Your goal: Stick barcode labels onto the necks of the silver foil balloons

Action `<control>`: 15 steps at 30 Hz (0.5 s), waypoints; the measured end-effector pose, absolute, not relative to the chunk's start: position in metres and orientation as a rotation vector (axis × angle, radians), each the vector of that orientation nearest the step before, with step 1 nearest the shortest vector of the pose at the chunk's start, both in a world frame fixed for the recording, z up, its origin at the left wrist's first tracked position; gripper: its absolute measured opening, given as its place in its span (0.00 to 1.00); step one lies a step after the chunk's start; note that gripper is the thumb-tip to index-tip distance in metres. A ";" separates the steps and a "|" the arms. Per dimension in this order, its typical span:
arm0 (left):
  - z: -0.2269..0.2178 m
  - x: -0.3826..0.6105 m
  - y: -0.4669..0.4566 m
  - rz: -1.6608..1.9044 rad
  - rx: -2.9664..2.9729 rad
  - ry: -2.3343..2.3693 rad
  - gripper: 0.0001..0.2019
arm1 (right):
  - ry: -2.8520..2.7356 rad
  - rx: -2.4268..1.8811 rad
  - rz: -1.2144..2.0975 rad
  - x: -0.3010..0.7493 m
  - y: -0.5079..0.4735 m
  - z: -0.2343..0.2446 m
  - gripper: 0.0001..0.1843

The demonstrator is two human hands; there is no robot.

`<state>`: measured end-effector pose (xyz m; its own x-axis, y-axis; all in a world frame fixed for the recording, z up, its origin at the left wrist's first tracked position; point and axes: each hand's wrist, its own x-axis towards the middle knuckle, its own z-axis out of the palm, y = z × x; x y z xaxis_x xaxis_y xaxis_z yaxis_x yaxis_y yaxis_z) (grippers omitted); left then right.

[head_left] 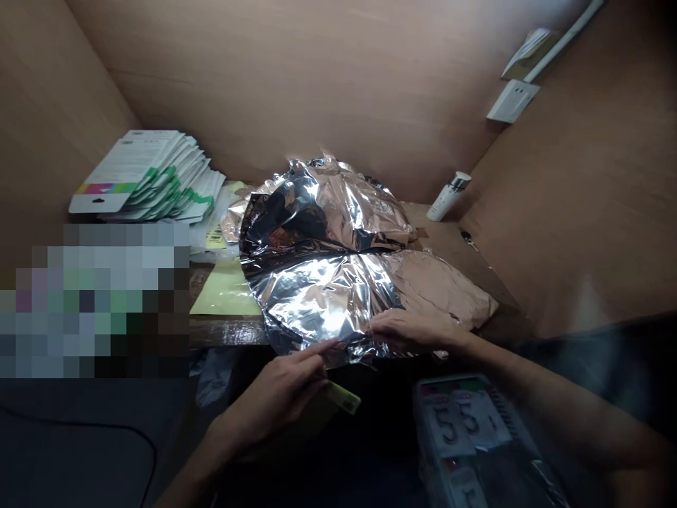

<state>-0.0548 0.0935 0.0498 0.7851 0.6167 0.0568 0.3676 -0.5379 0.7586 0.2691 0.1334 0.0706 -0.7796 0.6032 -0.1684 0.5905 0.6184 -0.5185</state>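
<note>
A large silver foil balloon point(328, 282), uninflated and wrinkled, lies spread over the desk, its near edge hanging over the front. My right hand point(405, 330) has its fingers closed on the foil near that edge. My left hand point(293, 381) is just in front of the desk, its index finger stretched along the foil's edge and the other fingers curled. From those curled fingers sticks out a yellow-green translucent strip point(345, 398). The left fingertips partly hide how the strip is held.
Stacked packets with white-and-green cards point(153, 176) stand at the back left. Beside the foil lies a yellow sheet point(225, 289). A white bottle point(448, 197) and keys point(468, 240) are at right. Clear packs marked 5 point(460, 430) sit below the desk. Wooden panels point(264, 77) enclose the desk.
</note>
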 end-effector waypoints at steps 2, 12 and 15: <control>0.052 -0.041 0.089 0.356 2.232 0.659 0.08 | -2.815 -1.051 1.018 0.269 0.138 0.081 0.18; 0.014 -0.006 0.078 0.170 2.563 0.752 0.13 | -2.732 -1.715 1.025 0.260 0.286 0.148 0.14; 0.012 -0.001 0.075 -0.008 2.638 0.792 0.13 | -2.434 -1.799 0.435 0.250 0.345 0.190 0.17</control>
